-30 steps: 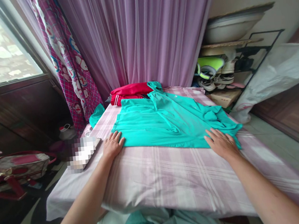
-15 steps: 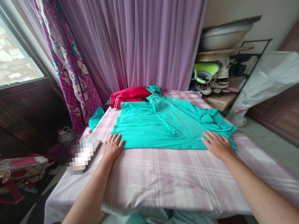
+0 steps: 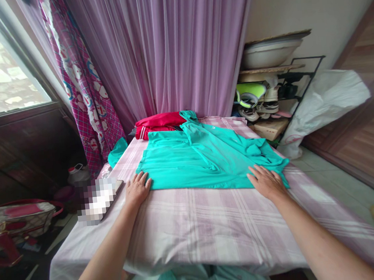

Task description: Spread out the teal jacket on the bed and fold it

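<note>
A turquoise garment (image 3: 190, 166) lies spread on the plaid cloth of the table (image 3: 209, 226), with wrinkles across its middle and its right end bunched. My left hand (image 3: 137, 189) rests palm down at the garment's near left corner, fingers stretched onto its edge. At the near right edge, my right hand (image 3: 266, 180) lies flat with fingers spread on the fabric. Neither hand grips anything. Behind the turquoise garment, a folded red garment (image 3: 160, 120) with white stripes sits at the far edge, partly covered by a turquoise fold.
Left of my left hand lies a phone-like device (image 3: 108, 201), mostly blurred out. A purple curtain (image 3: 164, 49) hangs behind the table. To the right stands a rack with shoes (image 3: 268, 104) and a white basin (image 3: 271, 53), beside a white plastic bag (image 3: 326, 103). A handbag (image 3: 18, 220) is at the left.
The view has shifted slightly, so everything sits a little further left and lower. Both hands stay flat on the turquoise garment, which looks the same.
</note>
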Demonstrator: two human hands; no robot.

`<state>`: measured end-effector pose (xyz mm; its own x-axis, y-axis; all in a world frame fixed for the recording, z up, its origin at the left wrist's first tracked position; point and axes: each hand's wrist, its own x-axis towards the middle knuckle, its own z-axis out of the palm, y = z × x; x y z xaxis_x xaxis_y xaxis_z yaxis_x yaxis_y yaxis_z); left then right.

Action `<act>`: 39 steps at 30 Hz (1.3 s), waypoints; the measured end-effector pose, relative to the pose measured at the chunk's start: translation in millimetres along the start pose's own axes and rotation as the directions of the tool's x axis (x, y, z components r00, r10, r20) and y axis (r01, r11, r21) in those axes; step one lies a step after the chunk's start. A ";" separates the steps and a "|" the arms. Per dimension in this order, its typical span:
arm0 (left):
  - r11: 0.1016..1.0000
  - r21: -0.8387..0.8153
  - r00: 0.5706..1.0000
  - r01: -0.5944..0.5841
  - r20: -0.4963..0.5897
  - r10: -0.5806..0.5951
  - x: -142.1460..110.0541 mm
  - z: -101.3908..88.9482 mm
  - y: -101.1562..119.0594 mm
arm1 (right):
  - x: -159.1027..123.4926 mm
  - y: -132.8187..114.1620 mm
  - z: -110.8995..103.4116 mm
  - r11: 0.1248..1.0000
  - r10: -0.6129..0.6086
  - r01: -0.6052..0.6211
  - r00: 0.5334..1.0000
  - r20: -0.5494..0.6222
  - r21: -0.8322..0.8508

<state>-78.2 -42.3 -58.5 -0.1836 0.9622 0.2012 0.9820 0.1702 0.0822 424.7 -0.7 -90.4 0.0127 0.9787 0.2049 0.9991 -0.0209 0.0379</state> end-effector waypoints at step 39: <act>0.899 -0.012 0.896 -0.437 -0.097 0.434 -0.2 0.0 -17.2 | 8.3 48.1 -37.0 0.837 0.492 -0.517 0.855 0.165 0.178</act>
<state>-95.1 -45.4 -60.0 0.2573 0.9151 0.3105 0.9628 -0.2701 -0.0018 471.4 -1.1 -50.6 0.5096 0.8598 0.0323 0.8375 -0.4870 -0.2478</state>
